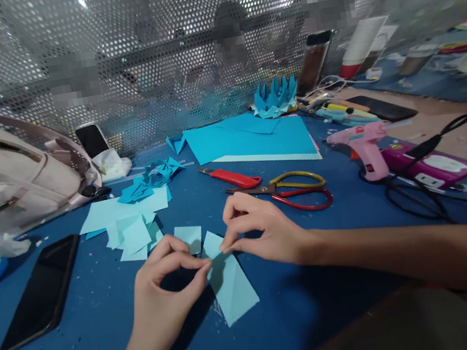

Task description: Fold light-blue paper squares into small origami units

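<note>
A light blue strip of paper (236,295) lies slanted on the blue table in front of me, with a faint crease along it. My left hand (163,288) pinches its left edge between thumb and fingertips. On the opposite edge, the thumb and index finger of my right hand (265,229) are pinched together. A small paper square (191,237) rests just behind the strip. More pale squares (136,234) are piled to the left, beside folded darker blue pieces (153,178). Scissors (297,183) with red and yellow handles lie beyond my right hand, near a red utility knife (236,177).
Blue paper sheets (254,138) and a spiky folded paper piece (276,96) sit by the perforated metal partition (182,82). At right are a pink glue gun (365,147) and a purple power strip (426,163) with black cable. A phone (41,294) and a bag (4,171) occupy the left.
</note>
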The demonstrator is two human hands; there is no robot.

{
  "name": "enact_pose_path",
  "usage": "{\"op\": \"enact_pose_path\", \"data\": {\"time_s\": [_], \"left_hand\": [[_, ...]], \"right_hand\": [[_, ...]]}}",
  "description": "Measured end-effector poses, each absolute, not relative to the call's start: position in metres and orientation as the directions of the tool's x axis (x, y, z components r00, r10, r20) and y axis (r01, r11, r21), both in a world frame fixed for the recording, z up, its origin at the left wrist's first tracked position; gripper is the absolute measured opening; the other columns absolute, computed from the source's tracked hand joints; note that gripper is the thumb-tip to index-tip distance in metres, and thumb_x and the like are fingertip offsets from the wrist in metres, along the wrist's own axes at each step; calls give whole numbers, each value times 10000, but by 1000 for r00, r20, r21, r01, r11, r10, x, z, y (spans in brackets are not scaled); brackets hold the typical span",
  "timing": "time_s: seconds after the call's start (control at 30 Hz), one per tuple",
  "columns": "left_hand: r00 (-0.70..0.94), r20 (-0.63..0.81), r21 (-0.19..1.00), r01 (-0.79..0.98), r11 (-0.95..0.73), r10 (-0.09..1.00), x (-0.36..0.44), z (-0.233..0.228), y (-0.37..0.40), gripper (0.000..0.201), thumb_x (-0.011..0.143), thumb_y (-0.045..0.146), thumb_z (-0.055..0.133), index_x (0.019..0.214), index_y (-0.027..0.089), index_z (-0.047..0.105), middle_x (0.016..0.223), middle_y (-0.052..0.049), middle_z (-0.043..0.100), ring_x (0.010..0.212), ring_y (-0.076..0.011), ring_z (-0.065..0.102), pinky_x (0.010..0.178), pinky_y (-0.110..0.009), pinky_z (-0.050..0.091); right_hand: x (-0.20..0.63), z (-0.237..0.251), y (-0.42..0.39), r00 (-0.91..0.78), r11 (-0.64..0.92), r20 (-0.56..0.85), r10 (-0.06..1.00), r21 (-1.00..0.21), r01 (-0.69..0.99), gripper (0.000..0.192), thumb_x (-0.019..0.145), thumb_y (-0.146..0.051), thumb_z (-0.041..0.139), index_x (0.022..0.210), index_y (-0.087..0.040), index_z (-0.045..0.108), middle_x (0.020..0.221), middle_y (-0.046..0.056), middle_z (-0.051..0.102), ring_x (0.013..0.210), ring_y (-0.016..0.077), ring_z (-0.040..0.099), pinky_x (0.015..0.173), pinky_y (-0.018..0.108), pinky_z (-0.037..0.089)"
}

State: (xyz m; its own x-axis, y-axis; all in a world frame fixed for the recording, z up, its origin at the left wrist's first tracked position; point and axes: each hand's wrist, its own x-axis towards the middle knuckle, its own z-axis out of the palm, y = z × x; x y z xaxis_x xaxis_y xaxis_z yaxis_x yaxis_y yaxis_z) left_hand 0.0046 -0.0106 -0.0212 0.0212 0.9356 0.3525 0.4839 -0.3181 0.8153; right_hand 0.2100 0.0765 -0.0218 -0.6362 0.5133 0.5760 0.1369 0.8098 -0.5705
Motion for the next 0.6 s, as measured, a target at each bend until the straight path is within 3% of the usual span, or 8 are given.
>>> {"op": "enact_pose_path", "data": {"time_s": [0.17,0.33,0.47,0.6], "left_hand": [[17,372,797,507,-329,928,2,-21,-11,141,801,167,690,676,232,685,777,14,511,714,-131,513,646,-245,385],[-21,412,785,516,-343,911,0,-22,-9,120,800,178,700,701,243,685,801,14,519,741,-136,507,641,-243,381],[17,388,798,494,-346,921,0,-23,-7,67,792,188,720,791,256,721,864,3,614,777,-150,552,663,-254,405],[10,387,807,480,-344,922,0,-26,-6,77,790,189,728,741,249,733,738,13,676,727,-162,592,713,-286,420]], "right_hand": [[210,-24,78,-626,807,588,513,-578,119,58,826,-169,724,773,-192,732,820,16,542,781,148,515,680,274,424],[209,-25,79,-613,743,544,573,-661,107,63,807,-134,739,792,-193,723,845,0,532,805,134,541,738,267,434],[208,-24,76,-590,724,545,595,-683,100,58,802,-136,743,789,-189,722,833,-4,519,794,133,541,731,264,428],[206,-21,72,-599,726,536,595,-679,113,38,811,-159,738,813,-190,717,848,3,519,813,143,541,743,270,428]]}}
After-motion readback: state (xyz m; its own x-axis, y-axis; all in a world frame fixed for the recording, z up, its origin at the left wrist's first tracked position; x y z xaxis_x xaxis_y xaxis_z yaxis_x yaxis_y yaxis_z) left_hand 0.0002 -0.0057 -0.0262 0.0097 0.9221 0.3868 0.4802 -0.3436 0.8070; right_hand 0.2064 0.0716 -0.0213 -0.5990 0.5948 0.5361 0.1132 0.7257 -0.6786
